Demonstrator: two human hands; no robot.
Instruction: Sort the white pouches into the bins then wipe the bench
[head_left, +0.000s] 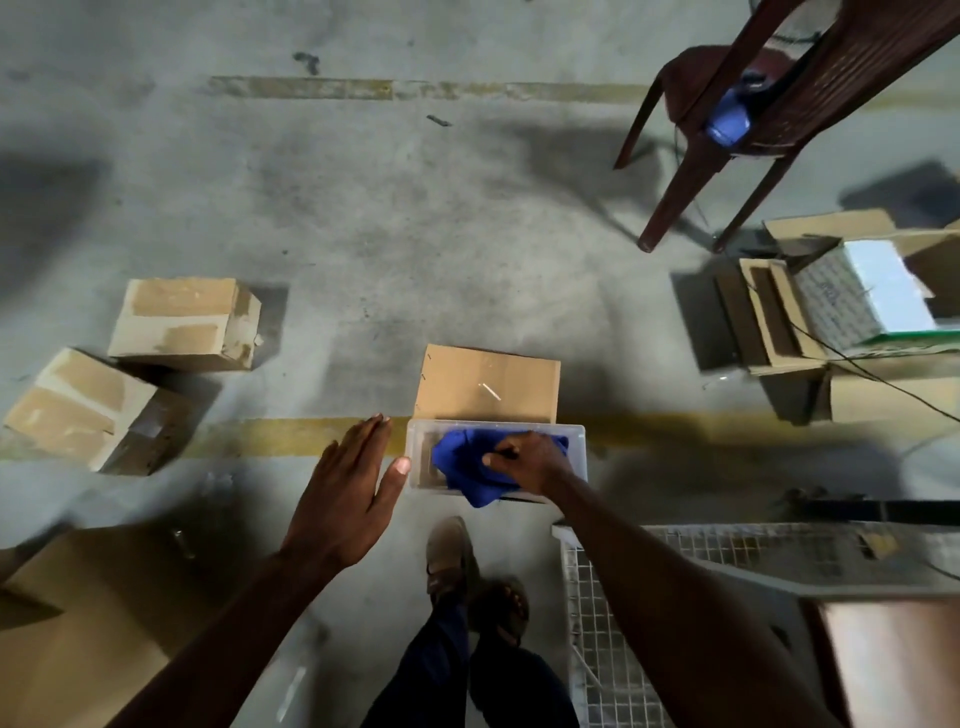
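Blue crumpled cloth gripped by right hand, clear rectangular bin

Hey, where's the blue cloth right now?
In the head view, the blue cloth lies low center in the clear plastic bin, gripped by the right hand, just below the flat cardboard sheet.

Blue cloth in clear bin; brown cardboard boxes; grey concrete floor with yellow stripe; dark red-brown chair; white wire mesh.
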